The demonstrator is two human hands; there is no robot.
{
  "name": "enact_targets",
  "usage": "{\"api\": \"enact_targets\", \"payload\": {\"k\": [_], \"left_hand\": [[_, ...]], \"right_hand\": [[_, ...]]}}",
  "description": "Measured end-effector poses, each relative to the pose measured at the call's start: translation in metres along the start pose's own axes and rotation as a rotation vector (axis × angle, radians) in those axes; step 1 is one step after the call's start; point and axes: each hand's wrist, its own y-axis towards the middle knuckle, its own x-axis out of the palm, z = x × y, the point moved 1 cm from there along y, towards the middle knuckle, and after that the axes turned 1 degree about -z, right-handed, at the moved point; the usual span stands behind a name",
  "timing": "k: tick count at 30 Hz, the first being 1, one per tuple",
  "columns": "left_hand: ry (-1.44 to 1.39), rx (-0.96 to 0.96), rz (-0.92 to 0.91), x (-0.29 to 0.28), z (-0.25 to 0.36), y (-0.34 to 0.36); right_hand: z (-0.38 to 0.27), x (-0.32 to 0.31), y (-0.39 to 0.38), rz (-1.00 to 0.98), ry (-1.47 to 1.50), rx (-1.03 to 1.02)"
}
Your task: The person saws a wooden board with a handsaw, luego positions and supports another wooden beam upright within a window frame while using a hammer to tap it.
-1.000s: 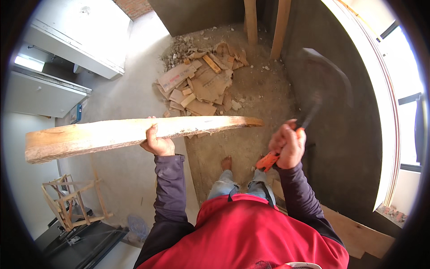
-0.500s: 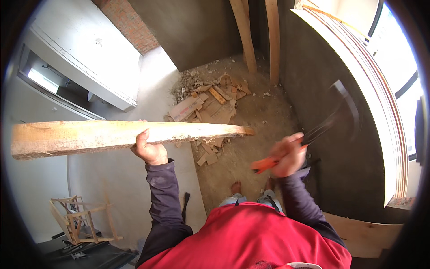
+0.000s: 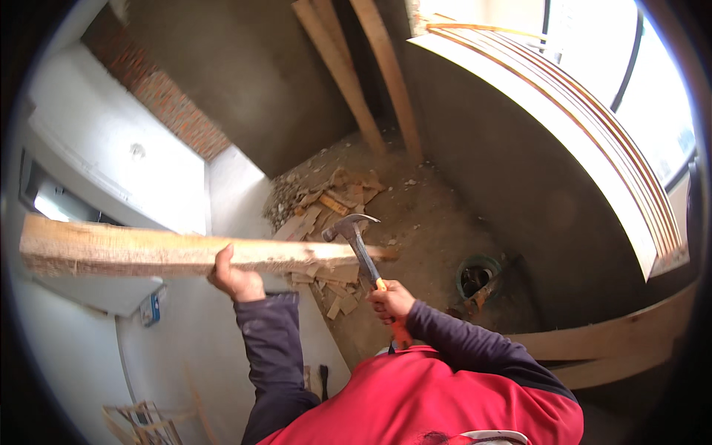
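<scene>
A long, pale wooden beam (image 3: 133,248) reaches from the far left to the middle of the view, its thicker end on the left. My left hand (image 3: 236,278) is closed round it past its midpoint, thumb on top. In my right hand (image 3: 393,301) is a claw hammer (image 3: 362,252) with an orange and black handle, gripped low down. The hammer's head is up, its claw pointing right, over the beam's narrow right end. Whether hammer and beam touch, I cannot tell.
Torn cardboard and rubble (image 3: 341,194) lie on the floor ahead. Tall planks (image 3: 386,74) lean on the far wall. Stacked sheets (image 3: 593,126) stand along the right by the window. A round bucket (image 3: 482,267) holds things, boards (image 3: 593,343) lie right, and a wooden frame (image 3: 144,423) stands lower left.
My right hand has swung the hammer leftward, from over the floor on the right to the beam's right end. The view has turned, bringing the bucket into sight. My left hand keeps its grip.
</scene>
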Motion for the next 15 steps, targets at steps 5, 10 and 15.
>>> {"api": "enact_targets", "payload": {"k": [5,10,15], "left_hand": [[0.04,-0.054,-0.121,-0.02,-0.024,0.002],[0.071,-0.034,-0.207,0.021,-0.075,-0.033],[0.12,-0.087,-0.272,0.025,-0.128,-0.063]], "right_hand": [[0.007,-0.103,-0.027,0.296,-0.295,-0.158],[0.068,-0.235,-0.069,0.851,-0.656,0.049],[0.096,-0.293,-0.096,1.107,-0.7,0.267]]}}
